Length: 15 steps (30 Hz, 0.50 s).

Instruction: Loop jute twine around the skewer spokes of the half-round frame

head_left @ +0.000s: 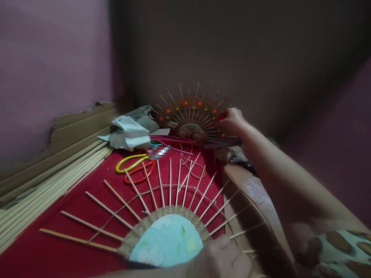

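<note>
A half-round woven fan frame (165, 240) with a light-blue floral centre and spread thin sticks lies at the bottom middle. Thin twine (162, 187) runs in an arc across its sticks. My left hand (227, 259) is closed on the frame's lower right edge, its fingers curled. Farther off, my right hand (233, 119) is raised at the right side of a decorated fan (193, 105). Its fingers are pressed together, but blur hides what they hold; something red shows beside them.
Scissors with yellow and red handles (131, 163) lie on the red surface (78, 216). Behind are crumpled pale paper (130, 129) and twine balls (198, 134). Long pale sticks (60, 179) and cardboard (81, 125) line the left; another twine ball (222, 153) sits right.
</note>
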{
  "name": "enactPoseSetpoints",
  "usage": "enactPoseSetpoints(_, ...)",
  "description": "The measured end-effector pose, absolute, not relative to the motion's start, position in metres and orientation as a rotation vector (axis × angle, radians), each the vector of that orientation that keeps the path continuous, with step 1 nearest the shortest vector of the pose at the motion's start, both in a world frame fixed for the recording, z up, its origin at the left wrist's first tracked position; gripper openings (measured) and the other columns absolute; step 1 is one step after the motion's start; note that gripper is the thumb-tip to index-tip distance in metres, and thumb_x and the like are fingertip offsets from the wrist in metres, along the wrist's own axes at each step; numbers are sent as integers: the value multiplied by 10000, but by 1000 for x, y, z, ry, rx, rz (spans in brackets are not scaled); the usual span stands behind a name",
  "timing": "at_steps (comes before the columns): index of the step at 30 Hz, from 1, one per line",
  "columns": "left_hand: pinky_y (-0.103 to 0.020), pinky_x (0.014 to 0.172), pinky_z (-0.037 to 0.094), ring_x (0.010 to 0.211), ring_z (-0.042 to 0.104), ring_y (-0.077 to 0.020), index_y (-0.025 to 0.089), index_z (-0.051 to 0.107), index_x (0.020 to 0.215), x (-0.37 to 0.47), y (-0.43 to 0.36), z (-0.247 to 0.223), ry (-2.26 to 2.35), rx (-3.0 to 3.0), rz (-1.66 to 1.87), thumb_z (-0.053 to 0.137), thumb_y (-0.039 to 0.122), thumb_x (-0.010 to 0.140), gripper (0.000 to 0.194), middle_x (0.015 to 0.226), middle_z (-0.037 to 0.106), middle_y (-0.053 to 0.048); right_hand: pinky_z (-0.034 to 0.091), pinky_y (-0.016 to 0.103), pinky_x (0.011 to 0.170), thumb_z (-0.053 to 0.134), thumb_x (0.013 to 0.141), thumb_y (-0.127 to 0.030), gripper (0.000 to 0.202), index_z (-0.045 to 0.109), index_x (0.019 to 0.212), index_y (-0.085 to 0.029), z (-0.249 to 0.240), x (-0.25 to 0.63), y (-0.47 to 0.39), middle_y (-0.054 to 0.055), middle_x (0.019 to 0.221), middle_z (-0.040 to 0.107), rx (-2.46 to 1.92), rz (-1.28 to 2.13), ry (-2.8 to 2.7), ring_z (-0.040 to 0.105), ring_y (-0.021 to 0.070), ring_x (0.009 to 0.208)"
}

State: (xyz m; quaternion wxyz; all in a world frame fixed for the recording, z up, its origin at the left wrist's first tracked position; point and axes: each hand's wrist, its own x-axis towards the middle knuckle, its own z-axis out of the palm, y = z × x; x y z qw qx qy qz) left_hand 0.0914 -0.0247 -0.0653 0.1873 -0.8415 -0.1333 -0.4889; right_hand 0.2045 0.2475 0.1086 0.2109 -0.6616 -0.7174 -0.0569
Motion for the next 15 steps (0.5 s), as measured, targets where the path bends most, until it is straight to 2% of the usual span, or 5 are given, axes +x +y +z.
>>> enactPoseSetpoints(2, -275, 428, 248, 453, 333, -114, 197, 385, 580, 89, -27, -54, -397, -2413, -1417, 374, 58, 817, 275, 495, 356, 24, 493, 357, 781, 696, 753, -289, 338, 620, 1013, -87, 136, 215, 220, 108, 918, 642, -1713, -175, -1827, 610, 209, 867)
enactPoseSetpoints(5, -292, 480, 318, 512, 413, -135, 178, 440, 651, 81, -32, -42, -417, -2618, -1333, 347, 75, 823, 221, 559, 438, -9, 493, 333, 646, 680, 756, -185, 191, 587, 897, -95, 175, 225, 173, 43, 757, 610, -1230, 174, -1443, 561, 118, 616)
enactPoseSetpoints(7, -303, 512, 367, 549, 454, -153, 162, 478, 722, 75, -35, -37, -450, -2740, -1347, 346, 117, 841, 184, 604, 503, -33, 494, 330, 626, 629, 788, -107, 87, 546, 802, -127, 198, 229, 142, -3, 662, 579, -979, 402, -1292, 527, 88, 545)
enactPoseSetpoints(11, -291, 634, 469, 713, 575, -162, 129, 525, 999, 68, -37, -24, -706, -2952, -1533, 367, 112, 868, 206, 797, 632, -69, 511, 284, 696, 525, 872, -105, 177, 518, 708, -169, 238, 235, 85, -19, 669, 605, -715, 640, -1112, 556, 58, 617)
enactPoseSetpoints(15, -248, 624, 475, 688, 559, -106, 156, 439, 1162, 70, -20, 2, -1165, -2977, -1831, 452, 129, 851, 313, 918, 599, -42, 486, 173, 682, 487, 900, -150, 264, 496, 640, -189, 275, 238, 35, -61, 678, 604, -593, 601, -1063, 556, 9, 635)
